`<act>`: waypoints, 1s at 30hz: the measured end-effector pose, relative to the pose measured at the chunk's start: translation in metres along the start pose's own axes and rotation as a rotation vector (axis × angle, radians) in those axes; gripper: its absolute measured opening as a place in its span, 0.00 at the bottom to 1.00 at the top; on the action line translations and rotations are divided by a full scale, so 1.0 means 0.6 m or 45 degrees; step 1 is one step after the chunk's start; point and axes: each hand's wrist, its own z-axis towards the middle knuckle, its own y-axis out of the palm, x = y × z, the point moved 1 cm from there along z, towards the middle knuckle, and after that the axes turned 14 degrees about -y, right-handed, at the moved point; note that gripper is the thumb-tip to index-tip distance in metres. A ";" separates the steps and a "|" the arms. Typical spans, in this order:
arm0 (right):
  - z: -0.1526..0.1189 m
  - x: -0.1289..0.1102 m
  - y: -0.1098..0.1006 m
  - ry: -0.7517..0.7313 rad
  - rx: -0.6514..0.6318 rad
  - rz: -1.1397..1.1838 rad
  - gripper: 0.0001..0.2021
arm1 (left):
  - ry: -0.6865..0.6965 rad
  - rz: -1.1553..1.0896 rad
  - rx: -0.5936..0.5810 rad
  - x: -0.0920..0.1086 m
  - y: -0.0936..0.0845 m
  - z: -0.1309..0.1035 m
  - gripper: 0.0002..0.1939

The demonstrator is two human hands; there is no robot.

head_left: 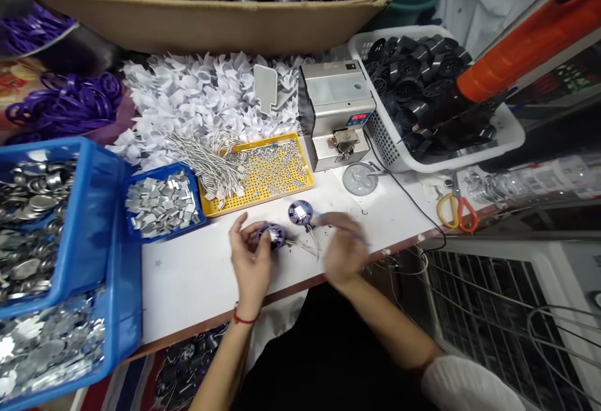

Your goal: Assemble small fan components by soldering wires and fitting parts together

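orange-and-black cylindrical rod (521, 54); white tabletop (183, 279).
left hand (251, 260) pinching round purple plastic casing (275, 235); right hand (346, 249) blurred, finger state indeterminable.

Bright light glints off the silvery pieces (47, 343), the right fingers (342, 220) are motion-blurred, and outer edges stretch.

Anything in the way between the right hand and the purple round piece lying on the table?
Nothing visible: the right hand, blurred, has a finger right beside the purple round piece. Pale wires trail nearer the person, not across that path.
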 end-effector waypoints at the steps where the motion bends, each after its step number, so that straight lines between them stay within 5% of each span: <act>1: 0.018 0.020 -0.037 -0.100 0.202 -0.199 0.24 | -0.003 0.016 0.034 0.001 -0.019 0.007 0.29; 4: 0.062 0.085 -0.131 -0.302 0.296 -0.559 0.20 | 0.043 0.141 0.120 0.010 -0.069 0.020 0.30; 7: 0.072 0.128 -0.167 -0.425 0.016 -0.676 0.22 | 0.270 0.426 0.248 0.031 -0.076 0.013 0.26; 10: 0.061 0.142 -0.159 -0.502 -0.107 -0.675 0.22 | 0.556 0.601 0.207 0.051 -0.034 0.001 0.18; 14: 0.053 0.144 -0.149 -0.504 -0.209 -0.721 0.18 | 0.777 0.706 -0.178 0.058 0.033 0.007 0.23; 18: 0.057 0.138 -0.159 -0.510 -0.266 -0.804 0.16 | 0.825 0.920 -0.506 0.053 0.058 0.021 0.27; 25: 0.074 0.141 -0.149 -0.255 0.090 -0.713 0.18 | 0.699 0.949 -0.309 0.042 0.047 -0.007 0.23; 27: 0.080 0.148 -0.139 -0.215 0.072 -0.685 0.21 | 0.676 0.871 -0.286 0.038 0.046 -0.015 0.21; 30: 0.084 0.154 -0.132 -0.396 -0.103 -0.664 0.20 | 0.671 0.762 -0.264 0.029 0.047 -0.021 0.21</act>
